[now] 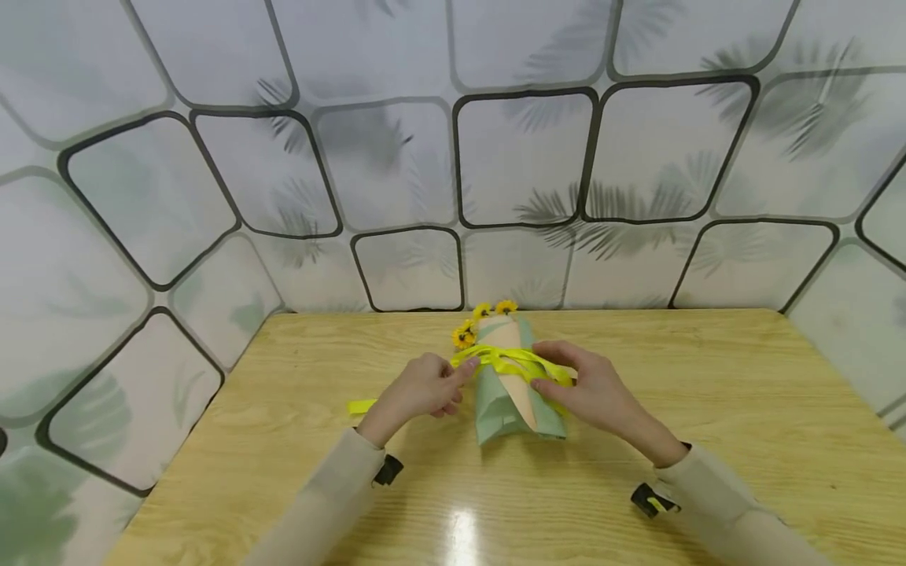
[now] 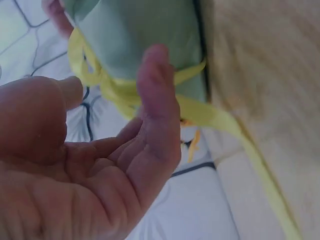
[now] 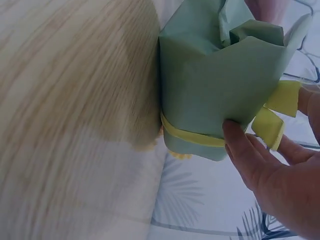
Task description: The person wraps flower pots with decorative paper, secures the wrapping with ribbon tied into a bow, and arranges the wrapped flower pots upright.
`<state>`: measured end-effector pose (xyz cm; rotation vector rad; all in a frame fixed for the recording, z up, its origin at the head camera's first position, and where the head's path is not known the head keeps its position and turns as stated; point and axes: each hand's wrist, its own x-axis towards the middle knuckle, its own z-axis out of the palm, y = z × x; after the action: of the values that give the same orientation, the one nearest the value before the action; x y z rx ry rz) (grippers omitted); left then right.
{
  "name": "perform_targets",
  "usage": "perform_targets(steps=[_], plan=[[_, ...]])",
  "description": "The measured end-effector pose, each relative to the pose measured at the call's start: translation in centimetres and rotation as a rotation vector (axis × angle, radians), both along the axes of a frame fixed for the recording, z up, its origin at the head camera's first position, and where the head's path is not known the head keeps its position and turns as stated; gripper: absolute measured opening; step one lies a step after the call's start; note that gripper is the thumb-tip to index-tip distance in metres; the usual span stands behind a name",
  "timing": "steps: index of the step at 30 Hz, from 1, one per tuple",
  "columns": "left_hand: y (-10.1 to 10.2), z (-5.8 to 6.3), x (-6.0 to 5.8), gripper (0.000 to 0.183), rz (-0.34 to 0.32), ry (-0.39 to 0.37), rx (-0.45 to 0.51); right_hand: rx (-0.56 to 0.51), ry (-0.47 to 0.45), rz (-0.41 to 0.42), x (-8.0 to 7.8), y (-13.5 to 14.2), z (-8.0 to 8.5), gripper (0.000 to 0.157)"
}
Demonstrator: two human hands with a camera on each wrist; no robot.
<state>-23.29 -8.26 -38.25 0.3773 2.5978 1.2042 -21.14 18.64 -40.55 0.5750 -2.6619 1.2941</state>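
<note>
A small flower bouquet (image 1: 521, 393) wrapped in pale green and cream paper lies on the table, yellow flowers (image 1: 464, 335) at its far end. Around its middle runs a bright yellow ribbon (image 1: 504, 363), gathered in loops on top. At the bouquet's left side is my left hand (image 1: 428, 385); the left wrist view shows its thumb and fingers apart, with ribbon (image 2: 120, 91) beyond them. My right hand (image 1: 591, 385) rests against the right side. In the right wrist view its fingertips (image 3: 232, 127) touch the green paper, beside loose yellow ribbon (image 3: 270, 127).
The bouquet lies on a light wood-grain table (image 1: 297, 369). One ribbon end (image 1: 361, 406) lies left of my left wrist. Behind the table stands a patterned wall (image 1: 524, 157). Dark devices (image 1: 388, 470) sit at both sleeve cuffs.
</note>
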Motion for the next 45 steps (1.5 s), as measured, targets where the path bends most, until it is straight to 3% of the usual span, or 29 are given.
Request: perform_targets(steps=[2,7,14,20,23,28,35,38,41,45], plan=[[-0.1,-0.5,-0.3,0.07,-0.042,-0.082,-0.002,-0.027,-0.023,-0.02,-0.1,0.2,-0.1,0.047],[0.6,-1.5,-0.6,0.073,-0.087,-0.178,0.053,-0.085,-0.155,-0.022,-0.7,0.8,-0.1,0.054],[0.8,-1.7,-1.5,0.063,-0.09,-0.336,0.141,-0.198,-0.472,0.09,-1.9,1.4,-0.1,0.061],[0.6,-1.6,-1.7,0.066,-0.105,-0.379,0.18,-0.21,-0.616,0.081,-2.7,1.1,0.2,0.079],[0.6,-1.5,-1.6,0.069,-0.108,-0.353,0.127,-0.203,-0.674,0.078,-2.9,0.7,0.3,0.086],[0.9,-1.3,-1.5,0.068,-0.11,-0.307,0.016,-0.2,-0.688,0.069,-3.2,0.1,0.6,0.087],[1.3,-1.1,-1.6,0.058,-0.071,-0.359,0.081,-0.178,-0.692,0.089,-3.4,-0.1,0.8,0.09],[1.4,-1.0,-1.6,0.059,-0.067,-0.34,0.085,-0.181,-0.688,0.097,-3.3,-0.1,1.1,0.09],[1.6,-0.8,-1.6,0.063,-0.071,-0.242,0.101,-0.21,-0.642,0.066,-3.3,-0.2,1.6,0.091],[2.1,-0.6,-1.5,0.078,-0.036,-0.063,0.136,-0.254,-0.49,0.038,-3.2,-0.6,2.4,0.099]])
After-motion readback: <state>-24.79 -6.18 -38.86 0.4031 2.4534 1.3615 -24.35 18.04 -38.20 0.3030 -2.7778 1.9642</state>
